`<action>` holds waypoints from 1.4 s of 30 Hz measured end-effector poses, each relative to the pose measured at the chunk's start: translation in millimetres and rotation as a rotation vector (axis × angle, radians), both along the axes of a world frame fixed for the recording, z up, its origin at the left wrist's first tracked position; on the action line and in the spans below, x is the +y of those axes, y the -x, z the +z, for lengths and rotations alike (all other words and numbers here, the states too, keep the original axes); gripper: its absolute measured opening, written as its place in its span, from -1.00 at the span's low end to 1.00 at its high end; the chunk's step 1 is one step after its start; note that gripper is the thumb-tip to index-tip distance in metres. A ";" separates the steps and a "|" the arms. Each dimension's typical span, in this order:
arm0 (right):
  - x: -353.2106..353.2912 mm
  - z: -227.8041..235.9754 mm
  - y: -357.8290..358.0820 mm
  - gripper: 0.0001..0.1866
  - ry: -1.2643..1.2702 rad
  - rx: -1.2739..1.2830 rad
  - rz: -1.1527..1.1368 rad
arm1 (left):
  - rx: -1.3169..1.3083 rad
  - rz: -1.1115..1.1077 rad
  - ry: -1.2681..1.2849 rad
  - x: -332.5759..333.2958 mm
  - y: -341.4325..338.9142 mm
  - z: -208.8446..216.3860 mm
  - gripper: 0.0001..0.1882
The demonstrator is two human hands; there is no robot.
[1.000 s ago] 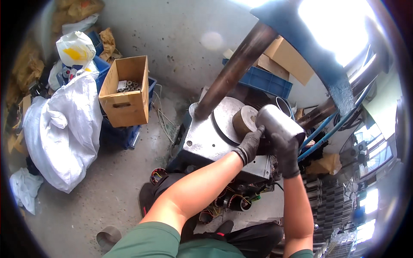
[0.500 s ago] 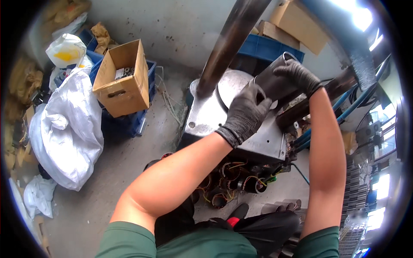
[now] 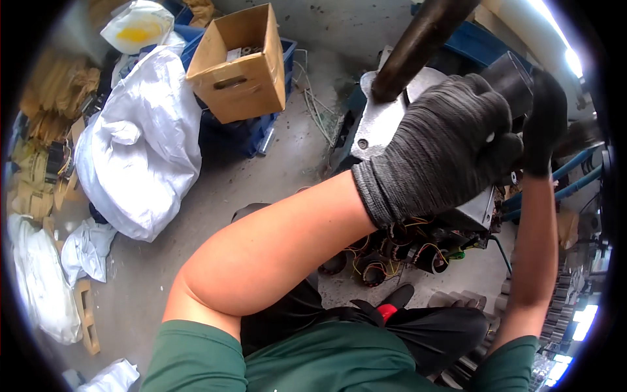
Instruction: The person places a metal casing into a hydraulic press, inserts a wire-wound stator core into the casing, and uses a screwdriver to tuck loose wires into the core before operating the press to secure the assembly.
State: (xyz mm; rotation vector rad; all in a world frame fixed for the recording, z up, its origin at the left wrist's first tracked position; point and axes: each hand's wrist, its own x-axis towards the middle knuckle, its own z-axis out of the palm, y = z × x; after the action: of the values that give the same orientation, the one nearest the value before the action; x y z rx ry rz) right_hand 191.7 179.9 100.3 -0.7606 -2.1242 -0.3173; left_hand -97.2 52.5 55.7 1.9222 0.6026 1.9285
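A dark grey metal tube (image 3: 509, 83) is raised close in front of me at upper right, tilted, with its open end pointing up and away. My left hand (image 3: 450, 140), in a dark knitted glove, is closed with curled fingers around the tube's near end, which it hides. My right hand (image 3: 546, 121), gloved too and in shadow, closes on the tube's right side by the far rim. Behind my left hand, partly covered, is a machine with a pale metal top plate (image 3: 377, 134) and a thick dark steel column (image 3: 421, 46).
Several wound stators with coloured wires (image 3: 375, 273) lie below the machine. To the left are a cardboard box (image 3: 245, 88) on blue crates and a large white sack (image 3: 140, 147). Blue hoses (image 3: 578, 186) run at right. Metal tubes (image 3: 460, 299) sit near my knee.
The tube and both hands have come up nearer to me, away from the machine's plate. My left hand now looks much larger and covers most of the plate. My view has shifted rightward and down.
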 end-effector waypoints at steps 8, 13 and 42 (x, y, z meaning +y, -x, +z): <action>-214.4 -284.6 108.5 -0.35 1.142 -0.739 0.235 | 0.045 0.046 -0.034 0.8 -5.3 -2.9 -0.78; -236.6 -396.2 141.4 -0.34 1.103 -0.686 -0.033 | 0.092 0.077 -0.027 -0.3 -7.1 -2.9 -0.79; -257.4 -104.6 -9.4 -0.37 1.523 1.420 0.311 | 0.295 -0.273 0.327 -26.4 -41.6 -19.9 -0.68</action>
State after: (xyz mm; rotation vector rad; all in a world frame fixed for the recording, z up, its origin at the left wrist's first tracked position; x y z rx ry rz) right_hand 201.1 -77.5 -4.2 -0.9041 -0.6991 1.6743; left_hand -55.6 26.2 35.8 1.9665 0.6501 1.3039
